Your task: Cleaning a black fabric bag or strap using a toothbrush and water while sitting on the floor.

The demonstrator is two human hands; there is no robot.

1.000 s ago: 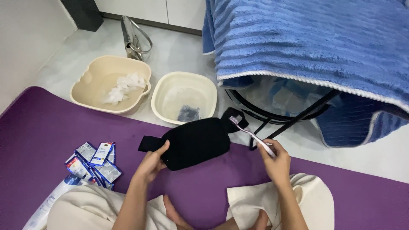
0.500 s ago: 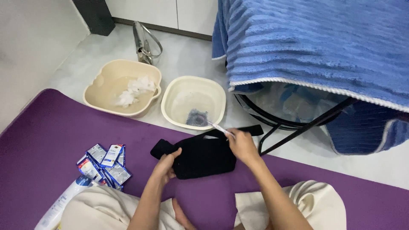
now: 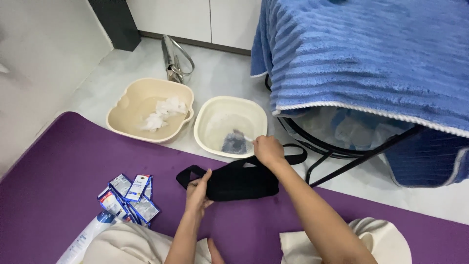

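Head cam, black pouch [image 3: 239, 182] lengthwise left-right on mat, left hand [image 3: 198, 190] gripping it, right hand [image 3: 267, 149] closed on brush.

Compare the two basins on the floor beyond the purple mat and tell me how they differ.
The beige basin is tan with a wavy rim; the cream basin is paler and rounder. The beige basin holds white crumpled material; the cream basin holds something bluish, where the right hand dips a brush. The beige one looks larger. Both sit upright on the floor.
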